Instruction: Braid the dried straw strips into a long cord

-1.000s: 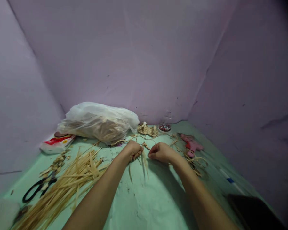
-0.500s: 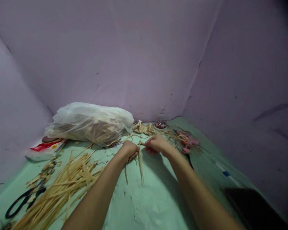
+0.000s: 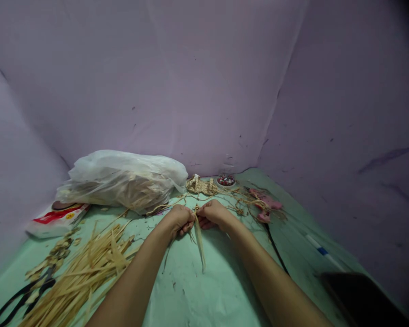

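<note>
Over the middle of the pale green table, my left hand (image 3: 183, 220) and my right hand (image 3: 211, 214) meet, both closed. Pinched between their fingertips is a dried plant fibre strip (image 3: 200, 247), its loose end hanging down toward me. A small knotted or woven bit shows just above the fingers, too small to make out well. Behind my hands lies a little woven sandal (image 3: 202, 185) with a white trim at its left end. The curled fingers hide most of what they grip.
To the left lie a pile of dried strips (image 3: 85, 272), black-handled scissors (image 3: 23, 297) and a red-and-white packet (image 3: 59, 220). A stuffed plastic bag (image 3: 126, 181) sits at the back wall. Rightward are a bead container (image 3: 226, 180), a pink glue gun (image 3: 266, 202) and a dark flat object (image 3: 361, 297).
My right hand has moved left, closing the gap to my left hand, and its fingers now touch the strip. The view has shifted slightly.
</note>
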`<state>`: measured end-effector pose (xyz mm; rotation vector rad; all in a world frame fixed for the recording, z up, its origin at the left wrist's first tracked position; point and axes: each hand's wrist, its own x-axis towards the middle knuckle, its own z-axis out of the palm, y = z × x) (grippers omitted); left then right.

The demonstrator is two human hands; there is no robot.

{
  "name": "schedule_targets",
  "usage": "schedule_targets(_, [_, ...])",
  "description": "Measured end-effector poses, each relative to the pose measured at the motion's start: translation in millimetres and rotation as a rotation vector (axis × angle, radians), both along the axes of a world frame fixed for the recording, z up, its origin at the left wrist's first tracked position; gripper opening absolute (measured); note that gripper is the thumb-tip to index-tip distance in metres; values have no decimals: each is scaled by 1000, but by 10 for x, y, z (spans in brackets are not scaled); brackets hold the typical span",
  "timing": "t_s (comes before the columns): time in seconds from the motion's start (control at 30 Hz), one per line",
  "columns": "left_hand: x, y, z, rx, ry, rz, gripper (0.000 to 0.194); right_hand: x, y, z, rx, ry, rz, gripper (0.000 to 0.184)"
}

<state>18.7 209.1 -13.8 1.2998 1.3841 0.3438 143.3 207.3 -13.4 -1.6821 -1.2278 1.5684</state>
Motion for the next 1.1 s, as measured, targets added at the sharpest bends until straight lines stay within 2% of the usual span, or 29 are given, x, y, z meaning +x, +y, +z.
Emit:
schedule_targets(0.13, [15, 1, 4, -12, -8, 33, 16, -51, 42, -63, 51, -132, 7, 21])
schedule_targets(0.23, [17, 6, 5, -8, -10, 29, 18, -66, 41, -47, 67, -194, 18, 21])
schedule_targets(0.47, [15, 46, -49, -6, 57, 44, 21, -37, -10, 13, 17, -41, -5, 20])
schedule_targets(0.77, [26, -11, 25, 15, -30, 32, 9, -51, -14, -26, 126, -202, -21, 22])
schedule_targets(0.97, [13, 7, -5, -2, -8, 28, 11, -9, -8, -59, 118, -166, -19, 20])
schedule_targets(1.1, [-41, 19, 32, -54, -27, -3, 8, 18, 8, -105, 111, -123, -26, 17])
